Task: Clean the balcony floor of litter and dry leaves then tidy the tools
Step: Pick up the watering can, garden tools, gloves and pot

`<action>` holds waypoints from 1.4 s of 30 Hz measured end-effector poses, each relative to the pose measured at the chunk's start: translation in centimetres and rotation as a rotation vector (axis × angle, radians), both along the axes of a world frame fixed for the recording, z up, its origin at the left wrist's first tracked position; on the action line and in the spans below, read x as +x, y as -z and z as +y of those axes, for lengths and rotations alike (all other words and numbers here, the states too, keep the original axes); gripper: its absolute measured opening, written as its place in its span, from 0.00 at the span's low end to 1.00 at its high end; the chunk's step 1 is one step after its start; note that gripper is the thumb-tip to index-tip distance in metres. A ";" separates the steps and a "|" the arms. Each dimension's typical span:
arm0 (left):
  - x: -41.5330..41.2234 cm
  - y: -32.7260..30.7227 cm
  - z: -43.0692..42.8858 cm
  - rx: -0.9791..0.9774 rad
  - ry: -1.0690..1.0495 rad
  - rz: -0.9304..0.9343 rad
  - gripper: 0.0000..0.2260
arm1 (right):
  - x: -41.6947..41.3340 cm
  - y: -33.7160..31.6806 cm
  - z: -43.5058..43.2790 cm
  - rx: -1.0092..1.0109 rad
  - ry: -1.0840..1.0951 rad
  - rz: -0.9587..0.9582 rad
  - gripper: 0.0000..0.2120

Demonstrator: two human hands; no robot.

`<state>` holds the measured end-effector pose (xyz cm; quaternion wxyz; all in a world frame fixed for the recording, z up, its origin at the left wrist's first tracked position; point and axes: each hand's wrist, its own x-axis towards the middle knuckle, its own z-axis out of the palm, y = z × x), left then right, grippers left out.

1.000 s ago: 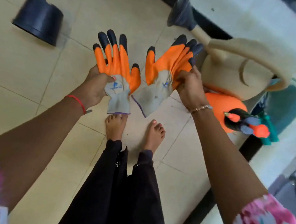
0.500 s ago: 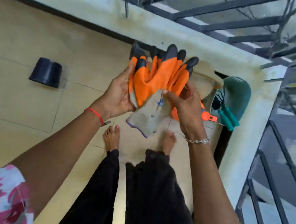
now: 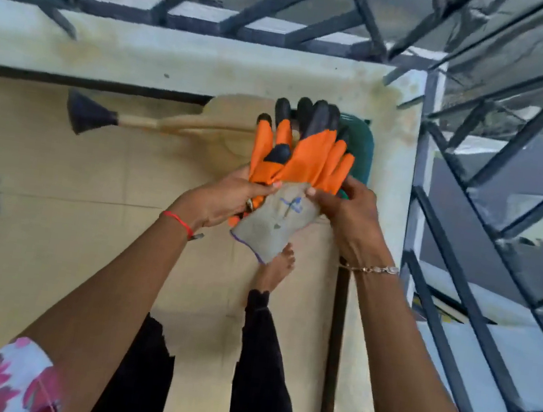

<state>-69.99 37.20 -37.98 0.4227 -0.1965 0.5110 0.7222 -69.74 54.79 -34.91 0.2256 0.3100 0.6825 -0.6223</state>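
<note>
Left hand pinches the stacked orange gloves at the cuff | right hand grips their other side | blue logo on the grey cuff, unreadable | gloves up over the corner, watering can beyond, along the wall

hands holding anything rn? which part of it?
Both hold the stacked pair of orange gloves. The left hand pinches its left edge and the right hand its right edge, both where the orange palm meets the grey cuff.
</note>
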 end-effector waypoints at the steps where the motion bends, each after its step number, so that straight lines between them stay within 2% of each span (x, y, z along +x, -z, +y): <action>1: -1.0 0.9 1.4 -0.004 0.047 0.054 0.10 | -0.8 0.6 1.6 0.022 0.016 0.021 0.20; 4: -4.4 3.4 5.2 -0.068 0.069 0.135 0.09 | -3.5 2.7 6.1 0.065 0.051 0.065 0.18; 9: -9.5 8.6 11.1 -0.205 -0.066 0.149 0.20 | -6.9 8.4 11.5 0.258 0.120 0.076 0.18; 16: -12.2 15.9 16.3 -0.475 -0.062 0.134 0.18 | -8.4 16.5 12.7 0.549 0.170 0.151 0.14; 19: -13.6 16.2 17.1 -0.467 -0.051 0.161 0.15 | -8.9 18.5 12.3 0.598 0.178 0.158 0.12; 20: -11.9 17.1 17.2 -0.454 -0.048 0.147 0.16 | -9.1 19.3 12.4 0.589 0.162 0.143 0.13; 21: -8.9 17.9 17.5 -0.426 -0.095 0.064 0.21 | -9.2 20.1 12.5 0.575 0.126 0.114 0.14; 23: 2.2 19.7 17.7 -0.244 -0.239 -0.440 0.41 | -9.3 21.2 12.9 0.573 0.030 0.028 0.14; 24: 7.7 21.5 17.9 -0.206 -0.274 -0.528 0.38 | -9.3 21.5 13.0 0.580 0.001 0.002 0.12; 26: 15.4 27.3 17.3 -0.153 -0.344 -0.456 0.24 | -8.9 21.7 13.0 0.581 0.016 -0.036 0.10; 27: 16.6 29.3 16.5 -0.181 -0.381 -0.484 0.21 | -8.6 21.4 12.9 0.583 0.034 -0.054 0.10; 30: 15.7 31.9 15.7 -0.454 -0.374 -0.559 0.22 | -7.8 20.7 12.2 0.574 0.007 -0.076 0.06; 32: 14.5 30.4 15.5 -0.501 -0.352 -0.459 0.25 | -7.2 20.3 11.6 0.563 -0.069 -0.089 0.09; 35: 14.4 30.0 16.5 -0.420 -0.356 -0.424 0.26 | -6.4 19.5 10.5 0.560 -0.183 -0.107 0.12; 36: 12.2 28.3 16.8 -0.364 -0.305 -0.345 0.23 | -6.1 19.0 10.1 0.571 -0.213 -0.103 0.13; 38: 4.1 20.8 16.1 -0.322 -0.090 -0.145 0.11 | -5.7 17.4 8.9 0.604 -0.270 -0.043 0.12; 39: 0.2 16.6 15.5 -0.228 0.030 -0.117 0.06 | -5.5 16.4 8.2 0.611 -0.283 0.001 0.11; 40: -2.9 13.6 14.1 -0.179 0.133 -0.051 0.09 | -5.4 15.1 7.2 0.607 -0.292 0.044 0.10; 42: -8.1 9.6 11.4 -0.318 0.250 0.261 0.17 | -5.1 12.9 5.1 0.614 -0.295 0.111 0.10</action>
